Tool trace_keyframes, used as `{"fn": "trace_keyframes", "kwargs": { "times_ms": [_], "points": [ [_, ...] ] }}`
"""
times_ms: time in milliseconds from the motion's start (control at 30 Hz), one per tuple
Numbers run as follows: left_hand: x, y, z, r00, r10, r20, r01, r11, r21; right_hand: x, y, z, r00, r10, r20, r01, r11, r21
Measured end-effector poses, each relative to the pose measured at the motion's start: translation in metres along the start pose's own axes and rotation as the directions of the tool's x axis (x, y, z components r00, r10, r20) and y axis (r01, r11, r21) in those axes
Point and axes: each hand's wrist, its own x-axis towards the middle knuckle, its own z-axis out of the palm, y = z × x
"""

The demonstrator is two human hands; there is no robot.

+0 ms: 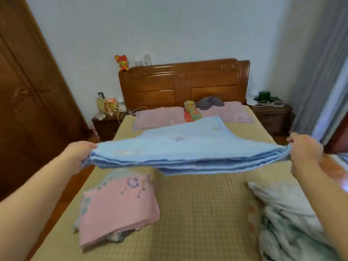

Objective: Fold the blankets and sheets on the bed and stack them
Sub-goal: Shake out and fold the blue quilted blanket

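A light blue blanket point(188, 147), folded into several layers, is stretched flat in the air above the bed. My left hand point(79, 155) grips its left end and my right hand point(305, 149) grips its right end. Below it on the left of the bed lies a folded pink blanket point(116, 208) with floral print, resting on another folded piece whose edge shows underneath. A crumpled white and green quilt point(288, 223) lies unfolded at the bed's right side.
The bed point(199, 213) has a checked straw mat and a wooden headboard point(184, 83). Pink pillows point(158, 117), a colourful toy point(192, 111) and a grey cloth point(210, 102) lie at the head. Nightstands stand on both sides, a wardrobe point(28, 110) at left, curtains point(320, 72) at right.
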Motion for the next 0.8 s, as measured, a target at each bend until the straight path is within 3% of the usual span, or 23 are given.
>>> {"fn": "trace_keyframes", "kwargs": {
  "times_ms": [100, 233, 400, 467, 533, 600, 667, 700, 733, 800],
  "points": [
    [-0.013, -0.124, 0.032, 0.995, -0.095, 0.021, 0.090, 0.979, 0.181, -0.021, 0.113, -0.024, 0.999, 0.043, 0.028, -0.037, 0.979, -0.202],
    [-0.036, -0.277, 0.064, 0.962, -0.233, 0.145, 0.162, 0.908, 0.386, -0.059, 0.244, -0.067, 0.958, 0.226, 0.176, -0.094, 0.829, -0.552],
    [-0.052, -0.440, 0.077, 0.910, -0.398, 0.116, 0.221, 0.702, 0.677, -0.099, 0.374, -0.113, 0.886, 0.431, 0.173, -0.143, 0.607, -0.782],
    [-0.062, -0.476, 0.080, 0.886, -0.460, 0.054, 0.281, 0.626, 0.728, -0.112, 0.413, -0.121, 0.867, 0.485, 0.112, -0.163, 0.490, -0.857],
    [-0.066, -0.503, 0.082, 0.878, -0.479, -0.006, 0.309, 0.559, 0.770, -0.124, 0.448, -0.124, 0.850, 0.525, -0.036, -0.285, 0.401, -0.871],
    [-0.064, -0.528, 0.082, 0.884, -0.468, -0.021, 0.278, 0.488, 0.828, -0.140, 0.476, -0.125, 0.749, 0.626, -0.218, -0.484, 0.292, -0.825],
    [-0.061, -0.547, 0.083, 0.886, -0.460, -0.055, 0.308, 0.496, 0.812, -0.156, 0.493, -0.122, 0.641, 0.710, -0.291, -0.611, 0.243, -0.753],
    [-0.062, -0.555, 0.087, 0.872, -0.483, -0.082, 0.371, 0.542, 0.754, -0.157, 0.500, -0.121, 0.632, 0.720, -0.285, -0.623, 0.254, -0.740],
    [-0.064, -0.561, 0.090, 0.834, -0.544, -0.092, 0.465, 0.604, 0.647, -0.154, 0.507, -0.120, 0.619, 0.732, -0.285, -0.630, 0.246, -0.736],
    [-0.070, -0.569, 0.097, 0.738, -0.673, -0.045, 0.647, 0.687, 0.332, -0.143, 0.513, -0.126, 0.526, 0.802, -0.282, -0.675, 0.192, -0.713]
  ]
}}
